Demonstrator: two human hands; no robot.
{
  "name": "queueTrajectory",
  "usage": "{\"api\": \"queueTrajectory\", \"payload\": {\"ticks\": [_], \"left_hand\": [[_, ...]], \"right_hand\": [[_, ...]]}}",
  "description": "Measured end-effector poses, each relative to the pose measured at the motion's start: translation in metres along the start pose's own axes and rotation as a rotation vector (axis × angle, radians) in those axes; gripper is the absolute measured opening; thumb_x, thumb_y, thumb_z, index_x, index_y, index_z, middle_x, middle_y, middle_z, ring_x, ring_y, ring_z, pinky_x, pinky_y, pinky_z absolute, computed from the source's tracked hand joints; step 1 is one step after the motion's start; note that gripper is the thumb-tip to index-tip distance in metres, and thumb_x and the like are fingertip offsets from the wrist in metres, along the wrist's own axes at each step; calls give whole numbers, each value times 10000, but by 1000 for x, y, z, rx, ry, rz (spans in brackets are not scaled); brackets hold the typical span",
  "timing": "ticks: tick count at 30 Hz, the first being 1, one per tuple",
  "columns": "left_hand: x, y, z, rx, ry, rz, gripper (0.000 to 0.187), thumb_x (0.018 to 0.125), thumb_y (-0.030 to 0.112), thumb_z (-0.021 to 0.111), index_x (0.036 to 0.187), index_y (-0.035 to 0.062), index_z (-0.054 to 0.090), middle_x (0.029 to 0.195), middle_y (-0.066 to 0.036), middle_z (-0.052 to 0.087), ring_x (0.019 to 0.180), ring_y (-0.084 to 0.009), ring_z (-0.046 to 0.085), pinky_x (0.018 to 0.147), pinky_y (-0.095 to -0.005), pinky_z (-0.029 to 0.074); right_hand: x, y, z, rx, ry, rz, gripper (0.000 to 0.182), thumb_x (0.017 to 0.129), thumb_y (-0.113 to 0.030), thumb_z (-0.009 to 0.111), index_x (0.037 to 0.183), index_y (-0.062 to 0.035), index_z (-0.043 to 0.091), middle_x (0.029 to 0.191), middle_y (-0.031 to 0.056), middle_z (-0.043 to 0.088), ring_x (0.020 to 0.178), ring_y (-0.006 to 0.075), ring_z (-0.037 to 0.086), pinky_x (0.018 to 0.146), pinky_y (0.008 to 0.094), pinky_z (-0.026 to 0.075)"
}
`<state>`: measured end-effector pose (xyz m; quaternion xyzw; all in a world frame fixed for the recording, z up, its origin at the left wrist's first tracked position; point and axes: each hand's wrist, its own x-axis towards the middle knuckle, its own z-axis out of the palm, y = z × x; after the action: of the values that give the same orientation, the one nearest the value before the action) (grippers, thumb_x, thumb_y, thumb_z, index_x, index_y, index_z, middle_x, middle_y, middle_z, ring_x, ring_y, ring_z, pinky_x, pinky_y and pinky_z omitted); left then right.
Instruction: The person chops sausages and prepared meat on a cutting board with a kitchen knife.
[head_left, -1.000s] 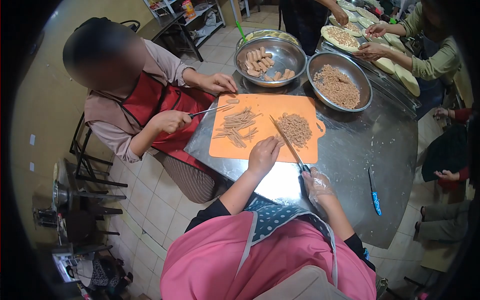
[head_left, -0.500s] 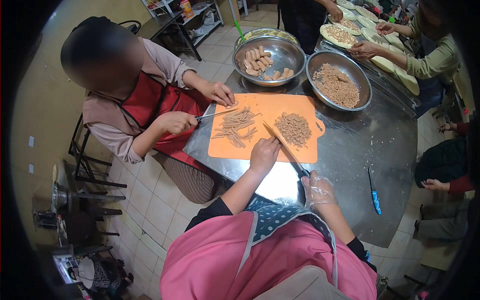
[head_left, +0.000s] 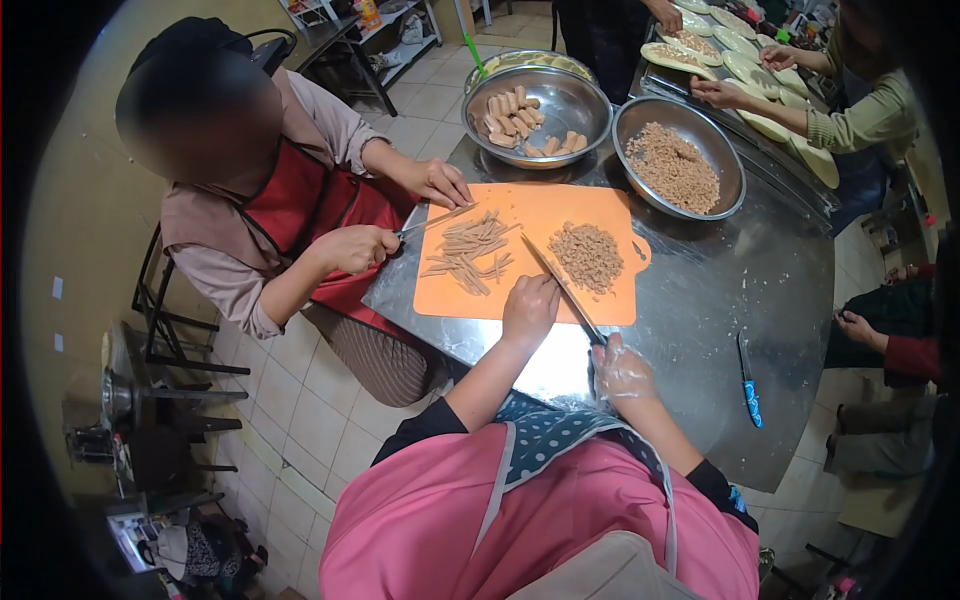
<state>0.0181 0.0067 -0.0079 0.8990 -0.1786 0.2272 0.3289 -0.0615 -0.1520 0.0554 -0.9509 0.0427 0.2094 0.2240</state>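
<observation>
My right hand, in a clear plastic glove, grips the handle of a long knife whose blade lies angled over the orange cutting board. My left hand rests bare on the board's near edge, just left of the blade, fingers curled. A pile of diced sausage lies right of the blade and sausage strips lie left of it.
A person in a red apron across the board cuts strips with a second knife. Steel bowls hold whole sausages and diced sausage. A blue-handled knife lies on the steel table. Other people's hands top dough rounds at the back.
My right hand and the knife have shifted slightly left and nearer, the blade tip now off the diced pile. The other person's knife has moved onto the strips.
</observation>
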Motion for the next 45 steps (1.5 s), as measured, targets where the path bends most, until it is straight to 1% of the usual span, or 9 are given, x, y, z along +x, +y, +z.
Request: {"api": "queueTrajectory", "payload": {"ticks": [7, 10, 18, 23, 25, 32, 34, 40, 45], "left_hand": [[1, 1, -1, -10, 11, 5, 112, 739, 56, 611, 829, -10, 622, 846, -123, 620, 785, -295, 548, 701, -367, 455], [-1, 0, -3, 32, -111, -39, 102, 740, 53, 606, 824, -4, 608, 850, -117, 609, 787, -296, 542, 699, -372, 454], [-4, -2, 0, -23, 20, 25, 146, 750, 42, 583, 882, -11, 615, 884, -135, 603, 809, -300, 552, 727, -364, 458], [-5, 1, -4, 14, 3, 15, 184, 764, 60, 573, 922, -23, 615, 946, -130, 596, 823, -283, 555, 732, -360, 470], [-7, 1, -3, -7, -13, -9, 175, 766, 59, 572, 914, -23, 617, 949, -131, 595, 826, -280, 555, 734, -361, 469], [-3, 3, -7, -36, 43, 2, 118, 741, 33, 607, 843, -19, 637, 850, -131, 622, 792, -295, 565, 725, -361, 459], [-2, 3, -8, -39, 53, 4, 112, 738, 31, 610, 835, -16, 640, 836, -125, 625, 782, -293, 565, 723, -361, 457], [-5, -2, -5, -34, -53, -60, 118, 733, 34, 613, 845, -1, 629, 846, -117, 626, 773, -290, 557, 721, -366, 451], [-5, 0, -3, -81, 24, -38, 103, 730, 24, 597, 828, 2, 619, 825, -118, 619, 779, -299, 550, 721, -365, 451]], "right_hand": [[2, -1, -12, 11, -30, 1, 370, 900, -344, 359, 956, 12, 442, 815, 275, 592, 770, 438, 580, 713, 511, 438], [-19, -3, -15, -36, -48, 19, 374, 901, -347, 351, 959, 11, 443, 813, 275, 592, 762, 441, 579, 711, 513, 439], [14, -4, -4, 10, -34, 39, 368, 901, -340, 341, 992, -1, 449, 835, 276, 594, 797, 440, 578, 735, 508, 439], [8, -4, -16, 51, -83, 83, 391, 900, -352, 336, 1024, 0, 454, 871, 277, 594, 847, 430, 576, 770, 496, 436], [-8, -7, -20, -51, -117, 96, 395, 901, -355, 330, 1015, 0, 459, 876, 272, 596, 850, 424, 578, 776, 496, 434], [7, -2, -9, -45, -74, 59, 393, 902, -355, 324, 1014, -4, 460, 868, 268, 597, 843, 423, 579, 770, 500, 433], [14, -5, -15, 60, -72, 57, 395, 902, -356, 322, 1006, 0, 460, 848, 271, 597, 826, 425, 581, 760, 497, 436], [-14, -9, -19, -67, -85, 39, 376, 909, -339, 365, 985, 23, 435, 804, 270, 589, 776, 446, 566, 697, 510, 427], [7, 1, -1, -67, -17, 6, 379, 897, -339, 346, 967, 19, 448, 772, 277, 591, 747, 439, 582, 702, 512, 442]]}}
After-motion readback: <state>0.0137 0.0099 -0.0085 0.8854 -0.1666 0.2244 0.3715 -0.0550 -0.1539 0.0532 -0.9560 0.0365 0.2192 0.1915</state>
